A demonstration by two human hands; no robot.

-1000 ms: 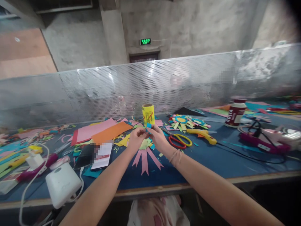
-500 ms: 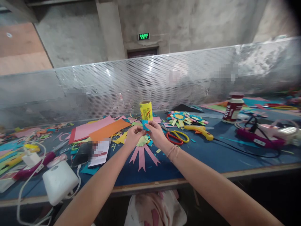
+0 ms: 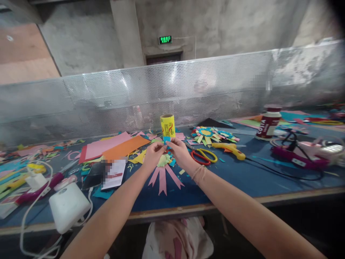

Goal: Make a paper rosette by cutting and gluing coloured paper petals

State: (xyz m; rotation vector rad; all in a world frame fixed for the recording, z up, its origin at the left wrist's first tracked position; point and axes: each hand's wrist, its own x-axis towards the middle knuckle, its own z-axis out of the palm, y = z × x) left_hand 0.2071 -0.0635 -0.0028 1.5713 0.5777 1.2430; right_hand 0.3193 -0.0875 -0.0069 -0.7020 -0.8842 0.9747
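Observation:
Both my hands meet at the middle of the table, fingertips pinched together. A small piece of blue paper [image 3: 167,139] shows at the fingertips of my right hand [image 3: 180,151]. My left hand [image 3: 154,154] pinches close beside it, at what looks like the same piece; its hold is partly hidden. Just behind them an upright yellow cardboard tube [image 3: 167,125] with printed lettering shows its open top; its lower part is hidden. Beneath my hands lies a paper rosette [image 3: 162,162] with pink notched tails [image 3: 162,181]. Right of my hands are red-and-yellow scissors [image 3: 201,157].
A yellow glue gun [image 3: 229,149] trails a black cord rightward. Finished paper rosettes [image 3: 207,133] and a dark red bottle [image 3: 268,123] stand behind. At left lie coloured sheets [image 3: 126,148], a phone [image 3: 114,174] and a white device [image 3: 68,207] with cables. A perforated metal screen [image 3: 107,97] borders the back.
My hands stay nearly in place. The blue piece stands slightly higher and flatter against the yellow tube. The view has shifted very slightly.

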